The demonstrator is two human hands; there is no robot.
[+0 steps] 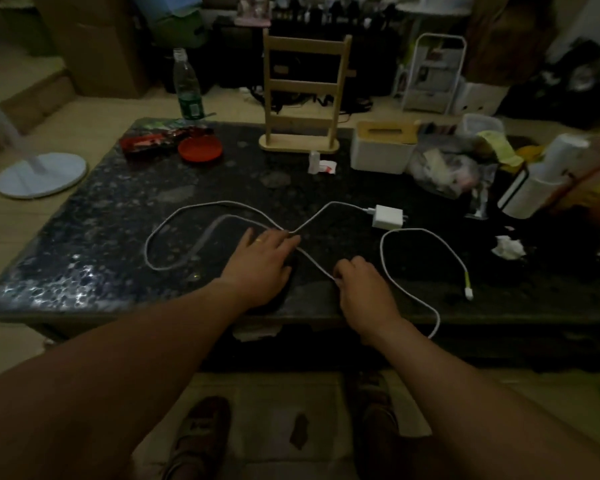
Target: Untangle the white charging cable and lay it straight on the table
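The white charging cable (187, 209) lies in loops on the dark stone table (84, 237). One loop spreads to the left, another curves right and over the front edge. It runs from a white plug adapter (388, 217) to a connector end (469, 293) at the right. The strands cross near the table's middle, right at the fingertips of my left hand (262, 263), which rests on the cable there. My right hand (362, 285) pinches the cable a little nearer the front edge.
At the back of the table stand a wooden rack (300, 98), a white tissue box (381, 148), a plastic bottle (187, 86), a red dish (200, 149) and bags of clutter (451, 168). A crumpled tissue (508, 247) lies right. A fan base (40, 174) stands on the floor left.
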